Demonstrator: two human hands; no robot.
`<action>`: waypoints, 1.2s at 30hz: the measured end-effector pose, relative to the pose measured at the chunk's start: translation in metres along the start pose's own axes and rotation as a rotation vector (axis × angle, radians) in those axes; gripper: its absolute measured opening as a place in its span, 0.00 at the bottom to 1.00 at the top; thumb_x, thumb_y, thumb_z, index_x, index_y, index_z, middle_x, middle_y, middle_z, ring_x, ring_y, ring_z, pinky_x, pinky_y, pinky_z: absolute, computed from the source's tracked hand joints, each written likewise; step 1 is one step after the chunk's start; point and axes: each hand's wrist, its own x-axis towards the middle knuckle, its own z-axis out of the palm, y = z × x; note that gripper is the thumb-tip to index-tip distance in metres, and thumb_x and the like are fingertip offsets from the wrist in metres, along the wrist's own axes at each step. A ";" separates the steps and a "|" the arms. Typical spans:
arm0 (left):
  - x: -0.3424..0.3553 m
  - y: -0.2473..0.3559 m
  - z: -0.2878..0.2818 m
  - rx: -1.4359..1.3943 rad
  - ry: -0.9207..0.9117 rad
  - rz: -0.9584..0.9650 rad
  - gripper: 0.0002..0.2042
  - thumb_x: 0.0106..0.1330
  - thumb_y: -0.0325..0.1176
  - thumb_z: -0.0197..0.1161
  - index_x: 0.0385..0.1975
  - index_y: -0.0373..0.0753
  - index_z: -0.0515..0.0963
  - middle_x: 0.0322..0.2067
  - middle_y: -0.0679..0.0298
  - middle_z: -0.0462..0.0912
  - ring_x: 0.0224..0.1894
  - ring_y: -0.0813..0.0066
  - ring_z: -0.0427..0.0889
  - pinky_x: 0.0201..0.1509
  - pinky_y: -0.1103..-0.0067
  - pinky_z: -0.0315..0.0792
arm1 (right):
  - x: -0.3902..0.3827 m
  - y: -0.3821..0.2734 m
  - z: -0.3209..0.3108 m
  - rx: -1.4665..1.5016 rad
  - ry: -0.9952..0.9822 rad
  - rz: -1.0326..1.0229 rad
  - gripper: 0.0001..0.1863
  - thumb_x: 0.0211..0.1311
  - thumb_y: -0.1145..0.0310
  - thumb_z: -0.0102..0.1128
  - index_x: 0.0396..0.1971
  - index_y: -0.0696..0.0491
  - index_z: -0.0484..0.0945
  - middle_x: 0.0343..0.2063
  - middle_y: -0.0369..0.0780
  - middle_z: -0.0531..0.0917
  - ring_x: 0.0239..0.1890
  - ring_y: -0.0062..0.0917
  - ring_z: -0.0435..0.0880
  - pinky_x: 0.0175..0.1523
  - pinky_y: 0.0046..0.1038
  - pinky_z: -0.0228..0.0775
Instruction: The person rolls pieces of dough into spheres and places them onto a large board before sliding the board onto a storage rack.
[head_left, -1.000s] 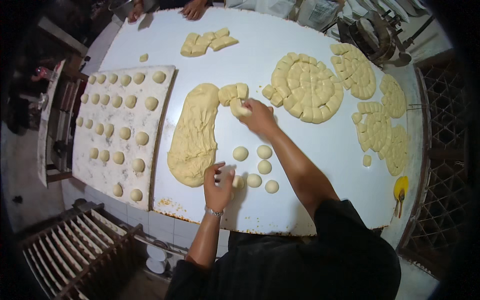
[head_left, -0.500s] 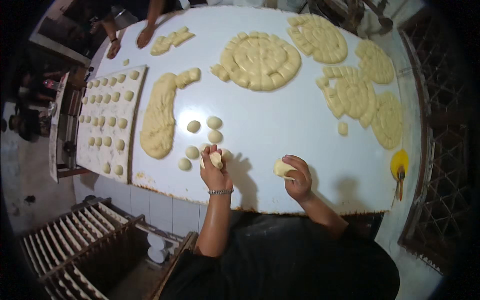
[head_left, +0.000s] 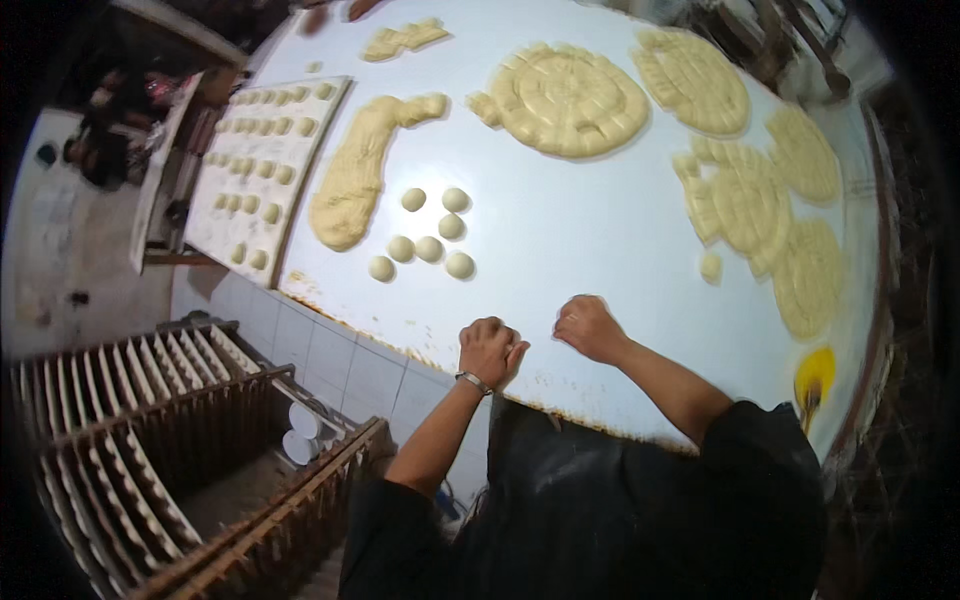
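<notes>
My left hand [head_left: 485, 350] rests cupped near the white table's [head_left: 530, 300] front edge, fingers curled down. My right hand [head_left: 590, 325] is curled onto the surface to its right; whatever lies under either palm is hidden. Above them sit several smooth dough balls [head_left: 429, 249]. A long mass of dough [head_left: 350, 175] with a short lobe at its far end lies left of the balls.
A floured board [head_left: 265, 145] holds rows of balls. Scored dough rounds [head_left: 560, 100] spread across the back and right. A yellow dish with a brush [head_left: 812, 378] sits at the right edge. A slatted rack [head_left: 130, 370] stands lower left. Another person's hand [head_left: 358, 8] shows at the top.
Both hands came from the dough mass and balls down to the front edge. Half a second ago each held a visible dough piece; now their fingers are curled downward on the surface.
</notes>
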 end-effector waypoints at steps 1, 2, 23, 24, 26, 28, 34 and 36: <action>0.027 -0.006 -0.001 0.030 0.093 -0.127 0.14 0.64 0.47 0.69 0.36 0.43 0.84 0.45 0.54 0.81 0.53 0.52 0.75 0.57 0.56 0.66 | 0.028 0.011 0.008 -0.166 0.127 0.229 0.12 0.61 0.55 0.71 0.35 0.46 0.82 0.40 0.33 0.82 0.55 0.34 0.76 0.60 0.44 0.66; 0.039 -0.002 0.001 0.049 0.161 -0.269 0.14 0.64 0.48 0.69 0.36 0.43 0.84 0.44 0.54 0.81 0.52 0.51 0.75 0.56 0.55 0.66 | 0.051 0.006 0.020 -0.309 0.236 0.477 0.14 0.61 0.54 0.72 0.38 0.47 0.81 0.41 0.34 0.82 0.56 0.35 0.75 0.61 0.45 0.64; 0.027 -0.085 -0.029 -0.016 0.237 -0.811 0.15 0.62 0.47 0.72 0.25 0.41 0.83 0.33 0.55 0.84 0.46 0.49 0.80 0.52 0.55 0.71 | 0.106 0.039 0.030 -0.016 0.331 0.592 0.07 0.64 0.69 0.68 0.36 0.53 0.79 0.43 0.41 0.80 0.54 0.41 0.74 0.63 0.45 0.62; -0.001 -0.090 -0.001 0.126 0.470 -0.428 0.16 0.61 0.47 0.73 0.21 0.40 0.83 0.27 0.56 0.84 0.42 0.47 0.82 0.54 0.56 0.72 | 0.082 0.039 0.042 0.039 0.246 0.510 0.06 0.64 0.70 0.67 0.37 0.52 0.79 0.43 0.41 0.80 0.55 0.40 0.75 0.63 0.44 0.62; -0.033 -0.123 -0.036 -0.118 0.157 -0.401 0.15 0.62 0.45 0.72 0.23 0.41 0.83 0.29 0.54 0.84 0.43 0.47 0.82 0.56 0.58 0.71 | 0.052 0.063 0.010 -0.001 0.077 0.267 0.06 0.61 0.74 0.67 0.36 0.52 0.79 0.42 0.43 0.79 0.53 0.43 0.75 0.61 0.46 0.65; -0.023 -0.170 -0.059 0.066 0.334 -0.525 0.13 0.63 0.43 0.71 0.29 0.39 0.82 0.34 0.51 0.82 0.45 0.48 0.79 0.56 0.59 0.69 | 0.067 0.107 0.002 -0.259 0.300 0.375 0.05 0.61 0.74 0.67 0.35 0.53 0.80 0.43 0.44 0.80 0.52 0.43 0.75 0.60 0.46 0.66; -0.022 -0.184 -0.051 -0.221 0.317 -0.289 0.11 0.59 0.39 0.74 0.27 0.42 0.79 0.32 0.58 0.81 0.43 0.52 0.78 0.51 0.59 0.69 | 0.108 0.050 0.013 -0.015 0.234 0.318 0.07 0.61 0.75 0.71 0.36 0.53 0.81 0.44 0.42 0.82 0.52 0.41 0.76 0.61 0.44 0.66; -0.029 -0.222 -0.085 -0.082 0.285 -0.381 0.10 0.60 0.38 0.73 0.27 0.41 0.79 0.33 0.56 0.81 0.43 0.51 0.77 0.51 0.58 0.68 | 0.082 0.098 -0.012 -0.126 0.278 0.366 0.07 0.62 0.73 0.70 0.37 0.51 0.81 0.44 0.42 0.82 0.53 0.40 0.76 0.62 0.44 0.66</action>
